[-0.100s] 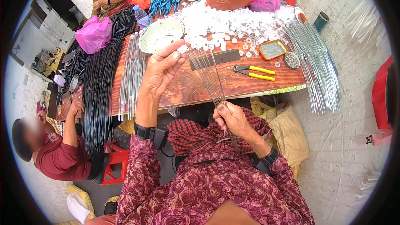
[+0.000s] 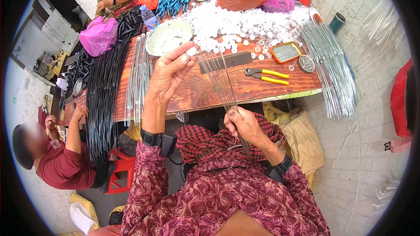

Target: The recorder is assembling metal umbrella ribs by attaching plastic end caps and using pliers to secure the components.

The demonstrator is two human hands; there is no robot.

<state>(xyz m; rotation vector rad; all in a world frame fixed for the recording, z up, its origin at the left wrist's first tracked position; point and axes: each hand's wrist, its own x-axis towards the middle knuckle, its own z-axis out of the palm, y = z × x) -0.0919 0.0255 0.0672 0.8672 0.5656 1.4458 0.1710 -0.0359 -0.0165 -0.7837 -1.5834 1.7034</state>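
Note:
My left hand [image 2: 170, 72] is raised over the front of the table, thumb and forefinger pinching a small white plastic piece [image 2: 191, 51]. Lower and to the right, my right hand [image 2: 245, 124] is closed round a sparse bundle of thin metal rods [image 2: 215, 76]. The rods fan out upward, and their far tips end beside the white piece; whether any tip touches it I cannot tell. Behind the rods lies a dark flat bar [image 2: 236, 60]. Pincers [image 2: 269, 75] with yellow handles rest to the right of it.
White plastic caps [image 2: 245, 24] heap across the table [image 2: 197, 94], beside a pale bowl [image 2: 169, 37]. Metal rods [image 2: 330, 70] overhang at right, black rods [image 2: 105, 91] at left. An orange tray [image 2: 286, 52] and a small tin [image 2: 306, 63] sit right. Co-workers [image 2: 65, 157] sit left and far left.
My hands, the rods and the white piece look unmoved. At the left, the near co-worker's hands have shifted slightly.

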